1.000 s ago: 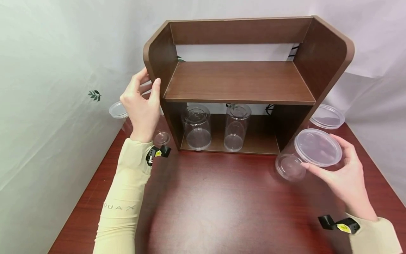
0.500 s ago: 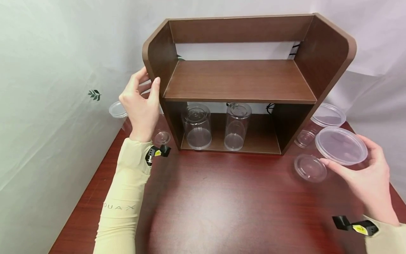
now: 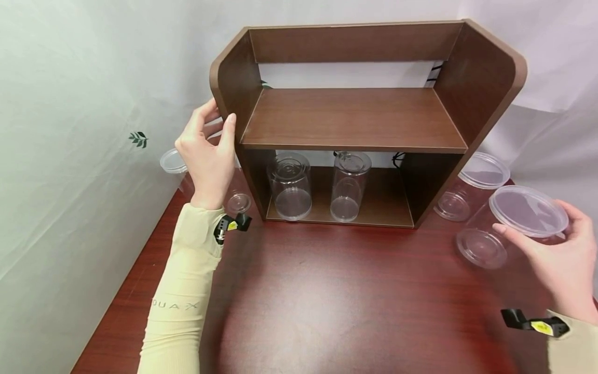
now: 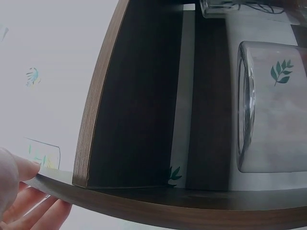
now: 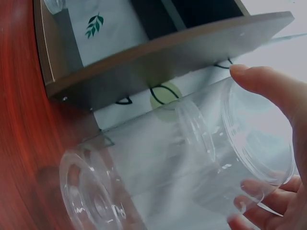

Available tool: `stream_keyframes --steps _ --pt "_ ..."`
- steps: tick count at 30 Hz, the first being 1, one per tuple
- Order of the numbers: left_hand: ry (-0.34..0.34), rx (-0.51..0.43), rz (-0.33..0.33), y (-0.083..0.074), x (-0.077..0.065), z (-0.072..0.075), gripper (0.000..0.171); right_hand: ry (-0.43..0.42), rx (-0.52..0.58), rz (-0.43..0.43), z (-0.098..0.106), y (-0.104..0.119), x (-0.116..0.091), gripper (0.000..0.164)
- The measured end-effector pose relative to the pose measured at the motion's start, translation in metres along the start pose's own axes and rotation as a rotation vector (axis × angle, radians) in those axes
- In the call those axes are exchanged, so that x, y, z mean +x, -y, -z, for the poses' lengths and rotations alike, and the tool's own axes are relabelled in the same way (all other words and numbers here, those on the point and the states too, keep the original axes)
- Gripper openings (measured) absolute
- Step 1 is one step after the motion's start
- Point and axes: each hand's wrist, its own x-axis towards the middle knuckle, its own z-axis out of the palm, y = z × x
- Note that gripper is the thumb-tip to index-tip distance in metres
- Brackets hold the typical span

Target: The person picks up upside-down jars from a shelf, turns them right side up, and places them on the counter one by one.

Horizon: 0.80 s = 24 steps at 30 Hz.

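A brown two-tier wooden shelf (image 3: 355,118) stands on the table. My left hand (image 3: 207,156) grips the edge of its left side panel, thumb on the inner face and fingers outside; the left wrist view shows these fingers (image 4: 50,213) at the panel too. At the right, my right hand (image 3: 560,259) holds a clear plastic jar (image 3: 483,246) around its lidded top, the base pointing down toward the table. In the right wrist view the thumb (image 5: 268,86) and curled fingers lie on opposite sides of that jar (image 5: 153,167).
Two clear jars (image 3: 291,195) (image 3: 348,195) stand base up on the lower tier. Behind the held jar, another lidded jar (image 3: 483,170) stands beside the shelf. A lidded jar (image 3: 173,162) and a clear base (image 3: 239,203) show at the left, partly behind my left arm. White sheeting surrounds the table (image 3: 317,291).
My right hand has carried the jar rightward, away from the shelf's right panel, uncovering more of the jar behind. My left hand stays on the shelf.
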Motion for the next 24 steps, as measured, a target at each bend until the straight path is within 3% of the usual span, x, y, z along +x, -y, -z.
stream_keyframes --steps 10,19,24 --pt "0.005 0.018 -0.004 -0.003 -0.001 0.001 0.03 -0.048 -0.023 -0.081 0.01 -0.01 0.013 0.091" --pt "0.004 0.015 -0.003 -0.001 -0.001 0.001 0.03 -0.045 -0.211 -0.132 0.011 -0.014 0.023 0.101" --pt "0.006 0.011 -0.009 0.001 0.0 0.001 0.03 -0.098 -0.226 -0.149 0.008 -0.013 0.038 0.097"
